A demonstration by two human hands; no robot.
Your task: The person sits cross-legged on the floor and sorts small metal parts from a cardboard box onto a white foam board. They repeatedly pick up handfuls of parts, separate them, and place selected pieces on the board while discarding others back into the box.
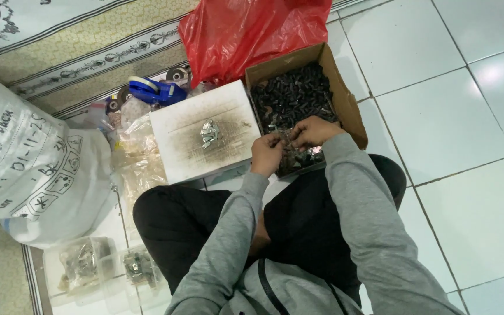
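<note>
I sit cross-legged on a tiled floor in a grey sweater. My left hand (267, 153) and my right hand (311, 132) meet over the near end of a cardboard box (346, 99) filled with small dark parts (290, 96). Both hands have their fingers pinched together on a small piece between them; it is too small to identify. Some shiny metal bits (305, 157) lie in the box just under my hands. To the left, a white board (179, 125) with a smudged grey surface carries a small pile of silvery metal pieces (209, 134).
A red plastic bag (246, 32) lies behind the box. A blue tape dispenser (153, 90), clear plastic bags (138, 157) and a large white sack (24, 157) are on the left. Clear containers of small parts (88, 265) sit near my left knee. A patterned rug (77, 41) lies beyond.
</note>
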